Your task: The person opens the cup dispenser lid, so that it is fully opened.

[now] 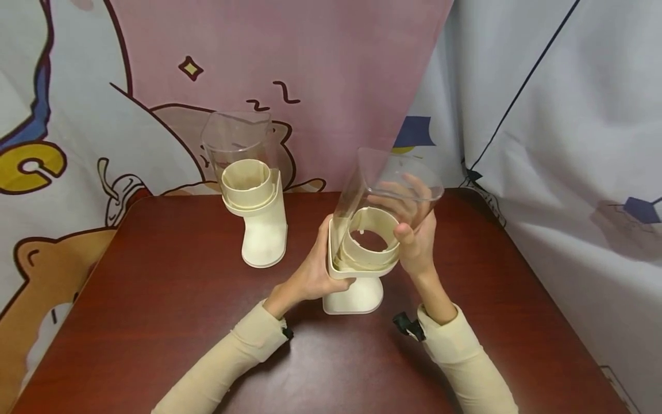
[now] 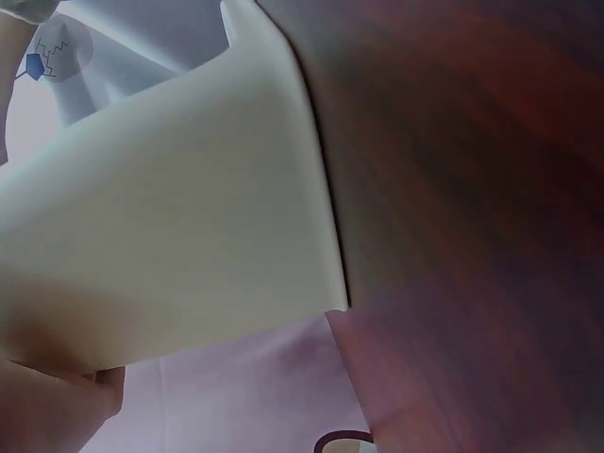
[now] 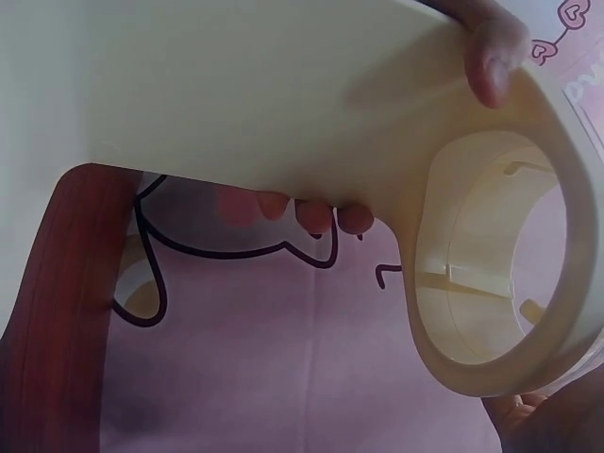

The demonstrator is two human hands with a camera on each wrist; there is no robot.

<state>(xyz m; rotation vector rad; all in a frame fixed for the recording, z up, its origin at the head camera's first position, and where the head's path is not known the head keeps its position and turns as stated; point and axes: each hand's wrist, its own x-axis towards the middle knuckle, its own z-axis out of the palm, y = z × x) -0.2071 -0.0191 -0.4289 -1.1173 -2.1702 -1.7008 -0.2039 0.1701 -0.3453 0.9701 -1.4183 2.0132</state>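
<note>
A cream plastic stand (image 1: 354,296) with a round ring (image 1: 372,253) at its top stands on the table, and a clear plastic container (image 1: 393,167) sits around the ring, leaning right. My left hand (image 1: 315,267) grips the stand's upper part from the left; its fingertips (image 3: 316,217) show along the stand's edge in the right wrist view. My right hand (image 1: 420,244) holds the container's right side, fingers behind the clear wall and thumb in front. In the left wrist view the stand (image 2: 179,208) fills much of the picture.
A second cream stand (image 1: 264,236) with its own clear container (image 1: 235,135) stands upright at the back left of the dark red wooden table (image 1: 170,299). A printed cloth (image 1: 331,69) hangs behind the table's far edge, and a pale curtain (image 1: 569,144) hangs on the right.
</note>
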